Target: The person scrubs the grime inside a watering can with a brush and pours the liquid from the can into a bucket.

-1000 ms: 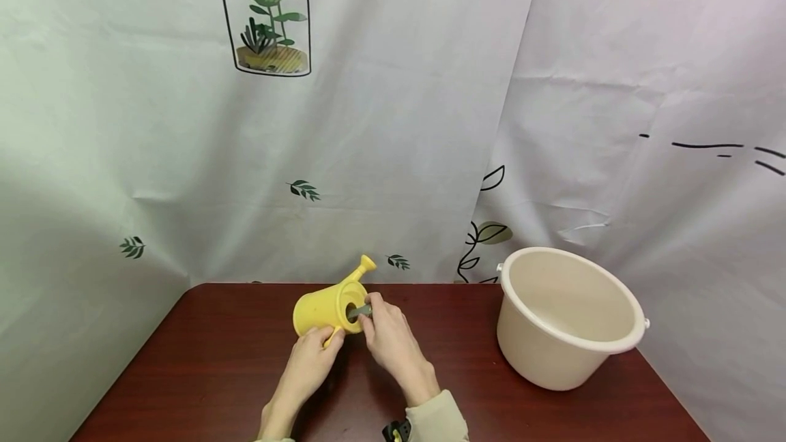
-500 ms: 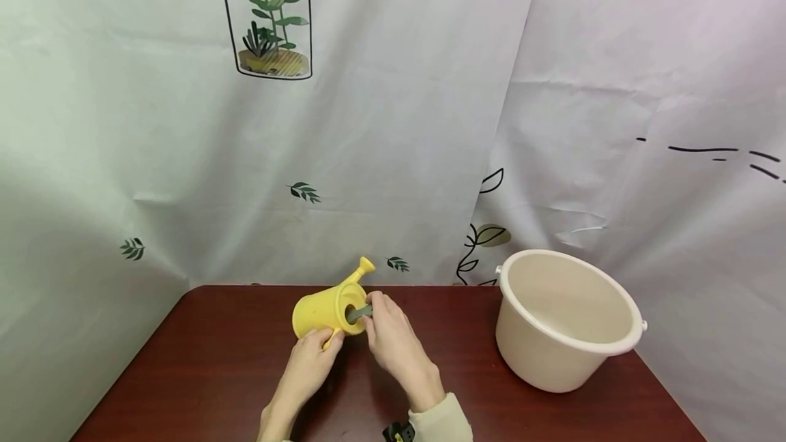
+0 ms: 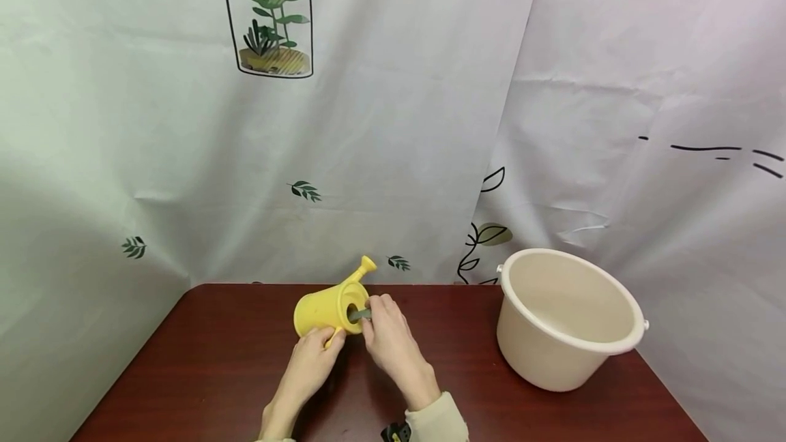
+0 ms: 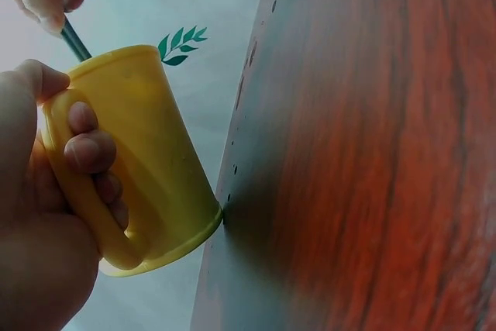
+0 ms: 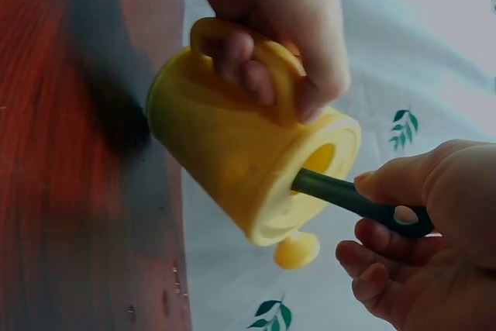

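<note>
My left hand (image 3: 313, 355) grips the handle of a yellow watering can (image 3: 318, 310), fingers curled through the loop. The can is tipped on its side over the table, its round opening facing right and its spout angled up and back. From the right, my right hand (image 3: 394, 343) pinches a dark green handle (image 5: 341, 194) with a hole near its end. That handle runs slantwise into the can's opening; its far end is hidden inside. In the left wrist view, the can's base edge overlaps the far table edge, and the right fingertips (image 4: 53, 17) show above the rim.
A large cream bucket (image 3: 552, 353) stands on the right of the dark red wooden table (image 3: 202, 374). White curtain-like sheeting (image 3: 381, 121) with leaf and plant prints hangs behind the table and on both sides.
The green handle has shifted slightly at the can's opening, moving with my right fingers. My left hand and the watering can have stayed in place.
</note>
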`<state>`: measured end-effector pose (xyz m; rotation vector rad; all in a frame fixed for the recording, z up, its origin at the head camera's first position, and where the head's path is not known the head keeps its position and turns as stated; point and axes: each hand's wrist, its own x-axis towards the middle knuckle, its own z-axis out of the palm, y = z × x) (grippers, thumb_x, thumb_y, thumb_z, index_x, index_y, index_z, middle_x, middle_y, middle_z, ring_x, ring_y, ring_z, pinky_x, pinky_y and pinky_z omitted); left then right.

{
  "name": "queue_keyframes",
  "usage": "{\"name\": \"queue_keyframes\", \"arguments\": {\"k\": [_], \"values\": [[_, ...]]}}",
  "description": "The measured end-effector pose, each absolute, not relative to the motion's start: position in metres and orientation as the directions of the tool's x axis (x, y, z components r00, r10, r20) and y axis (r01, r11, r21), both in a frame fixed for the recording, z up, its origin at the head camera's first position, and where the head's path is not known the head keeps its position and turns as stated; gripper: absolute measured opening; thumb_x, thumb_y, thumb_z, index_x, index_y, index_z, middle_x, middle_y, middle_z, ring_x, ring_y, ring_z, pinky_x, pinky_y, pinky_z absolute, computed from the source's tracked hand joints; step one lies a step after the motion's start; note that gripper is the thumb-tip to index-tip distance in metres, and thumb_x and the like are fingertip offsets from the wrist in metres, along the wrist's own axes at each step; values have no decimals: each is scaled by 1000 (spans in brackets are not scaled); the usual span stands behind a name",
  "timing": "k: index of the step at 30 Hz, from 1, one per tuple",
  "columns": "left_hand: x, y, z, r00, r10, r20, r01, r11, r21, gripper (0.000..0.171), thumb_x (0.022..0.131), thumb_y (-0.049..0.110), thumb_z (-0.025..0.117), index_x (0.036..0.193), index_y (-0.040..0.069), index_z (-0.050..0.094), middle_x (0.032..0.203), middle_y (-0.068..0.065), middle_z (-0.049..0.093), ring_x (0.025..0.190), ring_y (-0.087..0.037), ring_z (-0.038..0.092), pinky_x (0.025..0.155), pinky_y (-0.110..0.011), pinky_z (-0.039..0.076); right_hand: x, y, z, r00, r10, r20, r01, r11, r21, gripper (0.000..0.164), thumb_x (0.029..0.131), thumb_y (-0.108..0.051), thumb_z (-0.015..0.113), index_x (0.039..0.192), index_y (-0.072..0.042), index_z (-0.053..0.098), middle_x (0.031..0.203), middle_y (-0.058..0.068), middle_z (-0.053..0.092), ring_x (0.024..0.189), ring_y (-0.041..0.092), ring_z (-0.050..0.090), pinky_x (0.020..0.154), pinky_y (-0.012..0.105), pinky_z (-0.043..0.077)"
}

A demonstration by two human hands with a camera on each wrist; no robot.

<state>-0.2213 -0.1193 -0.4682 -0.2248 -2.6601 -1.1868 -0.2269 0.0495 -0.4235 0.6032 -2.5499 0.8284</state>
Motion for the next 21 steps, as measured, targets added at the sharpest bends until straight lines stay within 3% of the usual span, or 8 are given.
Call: {"name": "queue_keyframes", "arguments": {"k": [21], "values": [[-223, -121, -472, -959, 48, 280, 239, 667, 705, 42, 99, 28, 57, 62, 16, 41, 65, 3, 35, 65, -13, 38, 63, -29, 33, -232, 46, -435, -835, -288, 470, -514, 713, -477, 13, 90, -8, 68, 102, -4, 64, 89, 2, 55, 76, 12, 55, 68, 26, 49]]}}
